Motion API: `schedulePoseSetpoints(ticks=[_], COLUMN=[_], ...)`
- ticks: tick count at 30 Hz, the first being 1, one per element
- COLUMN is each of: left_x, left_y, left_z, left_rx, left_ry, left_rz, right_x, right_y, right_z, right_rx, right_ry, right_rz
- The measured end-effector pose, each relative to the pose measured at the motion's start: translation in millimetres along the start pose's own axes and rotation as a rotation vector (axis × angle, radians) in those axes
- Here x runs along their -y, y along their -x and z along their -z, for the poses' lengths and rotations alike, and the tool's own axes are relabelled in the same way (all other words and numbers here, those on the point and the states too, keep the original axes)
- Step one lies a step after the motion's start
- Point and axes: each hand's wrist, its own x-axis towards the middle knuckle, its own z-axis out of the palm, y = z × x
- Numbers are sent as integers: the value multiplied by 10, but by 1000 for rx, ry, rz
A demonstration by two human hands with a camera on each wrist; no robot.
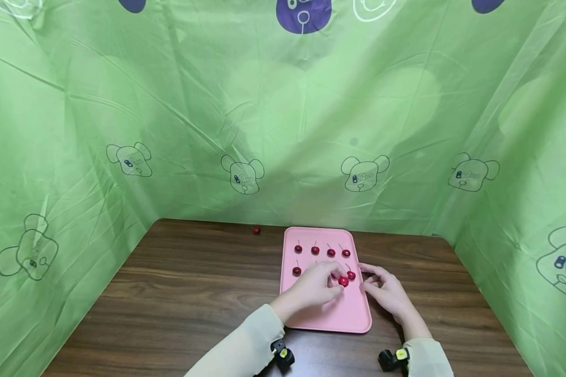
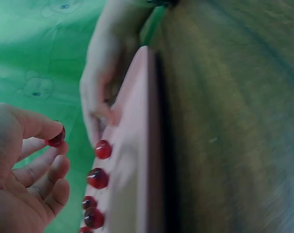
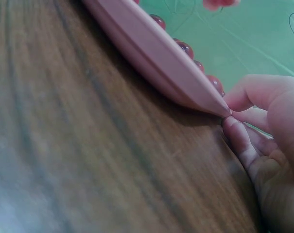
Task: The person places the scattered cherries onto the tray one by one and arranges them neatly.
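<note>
My left hand (image 1: 317,285) hovers over the pink tray (image 1: 327,318) and pinches a red cherry (image 2: 56,138) between thumb and fingertips. In the left wrist view, the cherry is raised beside the tray's row of other cherries. My right hand (image 1: 390,294) is at the tray's right side. Seen from the right wrist, its thumb and index finger pinch the tray's rim (image 3: 227,110). Four-across at the tray's far end stand cherries with upright stems, among them one at the corner (image 1: 346,253). Nearer, a second row includes a cherry (image 1: 296,271) at left; my left hand partly hides this row.
One more cherry (image 1: 257,230) lies on the brown wooden table (image 1: 179,293) near its back edge, left of the tray. Green printed cloth (image 1: 302,115) encloses the table at the back and both sides. A small black camera sits at each wrist.
</note>
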Motion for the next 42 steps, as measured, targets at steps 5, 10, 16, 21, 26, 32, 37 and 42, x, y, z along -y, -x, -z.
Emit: schedulePoseSetpoints(ticks=[5,10,16,21,26,32,37,42], left_x=[7,24,72,78,66,89,94,109], left_y=[-4,-47,-68,-56,-54,-72,-67,-68], left_z=[-147,-261,-372,-410,-431,-475,-478,-492], left_rx=[29,43,24,25,40,52,62,72], left_ry=[21,-20,-127,-172,-174,-168,-197,-209], left_rz=[-8,-30,-95,-123,-121,-131,-146,-147], right_x=[25,44,23,6,-5,-29,-14,-19], right_y=[14,15,13,3,1,-6,3,-2], right_z=[7,11,7,10,17,13,12,11], right_rx=[7,2,9,11,12,11,15,13], right_ry=[-20,-33,-33,-32,-33,-32,-31,-7], right_rz=[19,22,40,46,44,48,39,39])
